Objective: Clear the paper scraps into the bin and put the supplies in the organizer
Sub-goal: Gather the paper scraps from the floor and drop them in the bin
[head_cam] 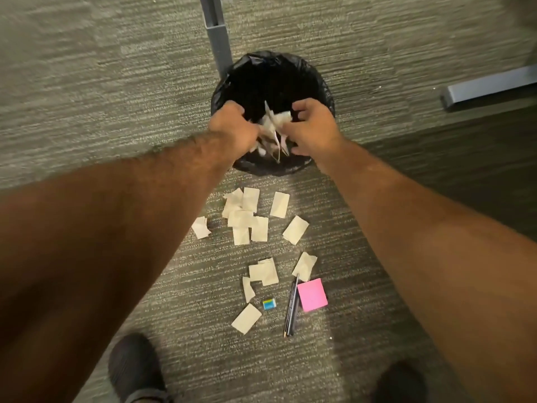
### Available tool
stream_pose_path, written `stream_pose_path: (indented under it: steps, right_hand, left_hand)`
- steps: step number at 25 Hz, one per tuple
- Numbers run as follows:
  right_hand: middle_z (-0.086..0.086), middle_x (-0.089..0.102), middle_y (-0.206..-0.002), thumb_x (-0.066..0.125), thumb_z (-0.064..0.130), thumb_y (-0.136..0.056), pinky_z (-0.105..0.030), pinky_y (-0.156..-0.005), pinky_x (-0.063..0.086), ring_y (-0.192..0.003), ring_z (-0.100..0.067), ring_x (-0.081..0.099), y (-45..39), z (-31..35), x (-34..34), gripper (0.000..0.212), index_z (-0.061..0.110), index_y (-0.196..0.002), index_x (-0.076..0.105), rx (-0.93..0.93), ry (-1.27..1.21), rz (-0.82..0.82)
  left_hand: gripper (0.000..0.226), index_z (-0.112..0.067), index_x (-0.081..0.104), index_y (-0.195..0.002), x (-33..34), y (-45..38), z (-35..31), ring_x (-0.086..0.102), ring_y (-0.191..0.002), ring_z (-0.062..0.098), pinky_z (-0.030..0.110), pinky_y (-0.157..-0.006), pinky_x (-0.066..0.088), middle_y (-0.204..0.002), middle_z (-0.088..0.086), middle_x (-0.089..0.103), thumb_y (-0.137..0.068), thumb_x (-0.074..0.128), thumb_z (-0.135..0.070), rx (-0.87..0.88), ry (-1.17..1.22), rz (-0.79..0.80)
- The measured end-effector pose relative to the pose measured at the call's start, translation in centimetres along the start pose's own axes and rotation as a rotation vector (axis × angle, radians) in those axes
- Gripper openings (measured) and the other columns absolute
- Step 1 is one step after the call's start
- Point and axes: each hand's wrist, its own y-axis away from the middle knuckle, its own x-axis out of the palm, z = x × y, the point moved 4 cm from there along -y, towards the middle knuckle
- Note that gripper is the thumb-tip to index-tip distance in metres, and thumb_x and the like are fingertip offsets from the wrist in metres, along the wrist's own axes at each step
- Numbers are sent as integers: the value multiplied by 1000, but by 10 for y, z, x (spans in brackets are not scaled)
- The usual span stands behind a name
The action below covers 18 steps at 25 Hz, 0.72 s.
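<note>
A round bin (pixel 271 82) lined with a black bag stands on the carpet. Both my hands are over its mouth. My left hand (pixel 232 126) and my right hand (pixel 312 128) together clutch a bunch of cream paper scraps (pixel 273 126), some hanging down between them. Several more paper scraps (pixel 250 216) lie on the carpet in front of the bin. Closer to me lie a pink sticky-note pad (pixel 312 294), dark pencils (pixel 292 306) side by side, and a small blue-and-green eraser (pixel 269 303). No organizer is in view.
A grey desk leg (pixel 216 33) rises just behind the bin on the left. A grey desk foot (pixel 491 85) lies on the carpet at the right. My two dark shoes (pixel 136 370) show at the bottom edge.
</note>
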Motion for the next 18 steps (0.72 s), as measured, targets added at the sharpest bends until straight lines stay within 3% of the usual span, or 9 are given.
stream_pose_path:
  steps: [3, 5, 8, 14, 18]
  right_hand:
    - [6, 65, -115, 77, 14, -94, -37, -92, 62, -107, -16, 68, 5, -18, -7, 43, 19, -135, 64, -65, 135, 9]
    - [13, 66, -105, 77, 12, -94, -26, -88, 59, -102, -9, 68, 13, -29, -9, 33, 19, -126, 69, -124, 142, -34]
    - [16, 67, -99, 76, 6, -93, -14, -85, 54, -94, 0, 66, 36, -50, -4, 25, 18, -115, 71, -200, 46, -58]
    - [13, 70, -94, 71, -2, -91, -21, -82, 55, -83, -5, 65, 83, -119, 36, 25, 23, -98, 71, -269, 108, -11]
    - [1, 70, -113, 74, 5, -87, -33, -90, 58, -94, -19, 69, 78, -175, 77, 31, 18, -115, 72, -142, 294, 76]
  left_hand:
    - [40, -25, 63, -136, 4, 12, 10, 67, -115, 17, 27, -92, 55, -131, -3, 70, -98, 70, -18, 175, -101, -40]
    - [34, -20, 67, -129, 9, 25, 19, 67, -110, 17, 34, -99, 59, -126, -2, 69, -96, 71, -12, 256, -22, -68]
    - [26, -20, 68, -117, 15, 55, 43, 64, -104, 14, 35, -97, 59, -116, -4, 65, -94, 72, -8, 303, 71, -164]
    - [27, -26, 64, -121, 59, 94, 133, 60, -118, 15, 39, -110, 53, -126, -9, 59, -96, 72, -18, 239, -89, -77]
    - [46, -23, 59, -136, 93, 94, 202, 54, -128, 23, 45, -110, 54, -142, 0, 50, -94, 76, -21, 69, -214, 34]
